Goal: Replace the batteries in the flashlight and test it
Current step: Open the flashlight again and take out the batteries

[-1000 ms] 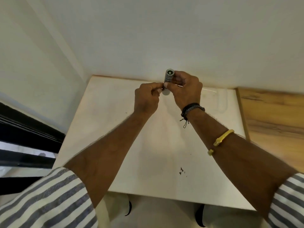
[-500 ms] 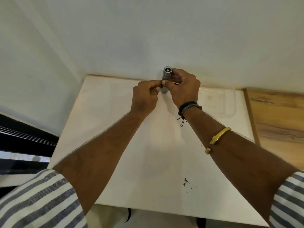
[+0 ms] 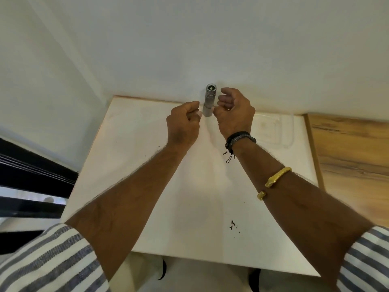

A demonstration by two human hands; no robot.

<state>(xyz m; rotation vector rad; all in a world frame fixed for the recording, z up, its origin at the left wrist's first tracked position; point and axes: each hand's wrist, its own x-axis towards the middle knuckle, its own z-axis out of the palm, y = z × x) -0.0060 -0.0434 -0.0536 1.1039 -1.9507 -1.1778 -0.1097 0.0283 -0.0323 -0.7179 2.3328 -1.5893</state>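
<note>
Upper centre of the frame, near the worktop's (image 3: 189, 207) far edge, the flashlight (image 3: 209, 100) stands on end, in one piece. The right hand (image 3: 234, 114) is released, its fingers loosely curled beside the flashlight and its thumb tip by the base. The left hand (image 3: 183, 125) is curled at the base; whether it pinches I cannot tell. No loose batteries show, so the swap looks done. No glow shows, so testing seems left.
</note>
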